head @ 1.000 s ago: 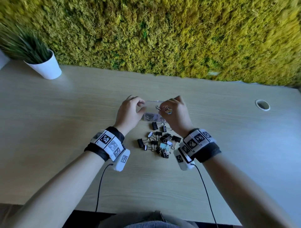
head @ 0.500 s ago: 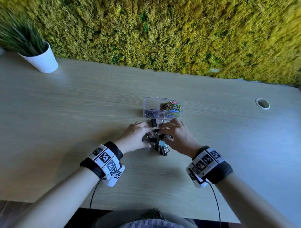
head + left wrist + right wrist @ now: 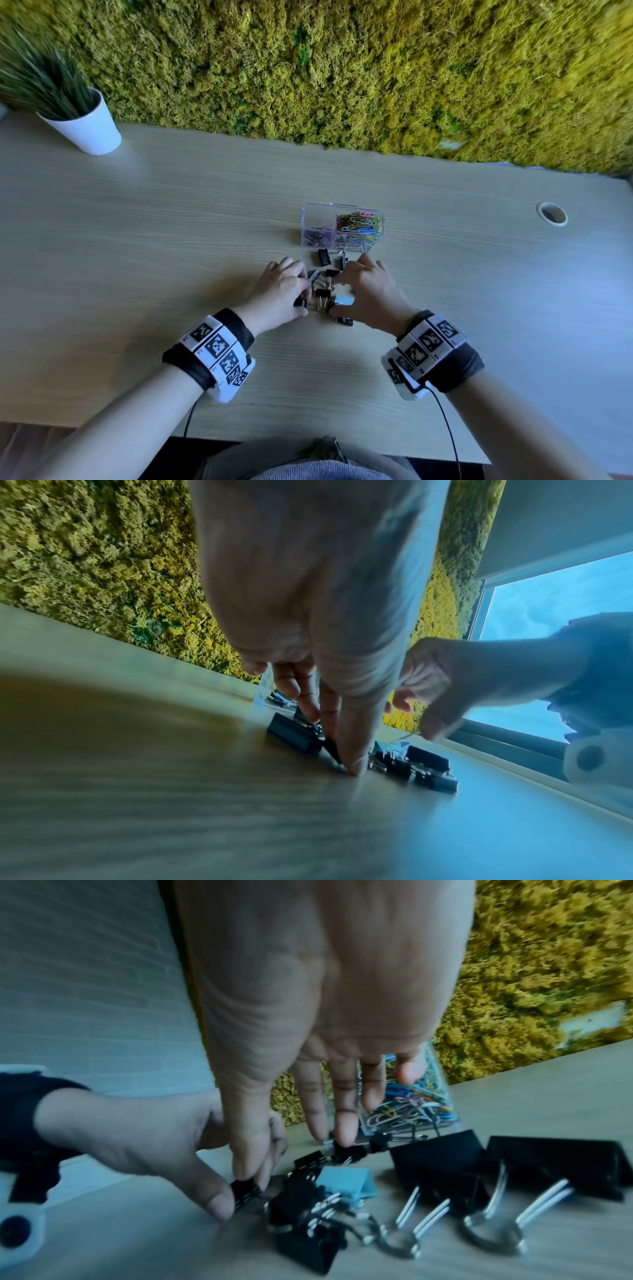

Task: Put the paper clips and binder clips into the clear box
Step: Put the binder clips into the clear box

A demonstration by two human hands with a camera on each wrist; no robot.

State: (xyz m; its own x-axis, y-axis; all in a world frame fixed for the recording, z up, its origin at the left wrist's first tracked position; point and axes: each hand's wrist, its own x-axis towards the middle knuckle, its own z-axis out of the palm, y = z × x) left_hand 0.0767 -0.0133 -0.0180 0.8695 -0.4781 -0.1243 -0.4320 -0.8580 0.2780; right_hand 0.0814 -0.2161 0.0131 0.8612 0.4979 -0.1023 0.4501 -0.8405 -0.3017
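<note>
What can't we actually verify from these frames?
- Binder clips, head view: part of the pile sits under both hands, so no count.
- Left hand: the left wrist view is motion-blurred; the right wrist view shows its thumb and fingers pinching a small black clip.
- Right hand: fingers extended over the pile; contact is unclear.
- Clear box, left compartment: dark contents too small to identify.

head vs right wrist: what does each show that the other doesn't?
Head only: the whole clear box with a few binder clips in its left half, the potted plant, the desk hole.
Right wrist only: the left hand pinching a small black clip, close up.
Both: paper clips in the box, the blue clip, the right hand spread open.
</note>
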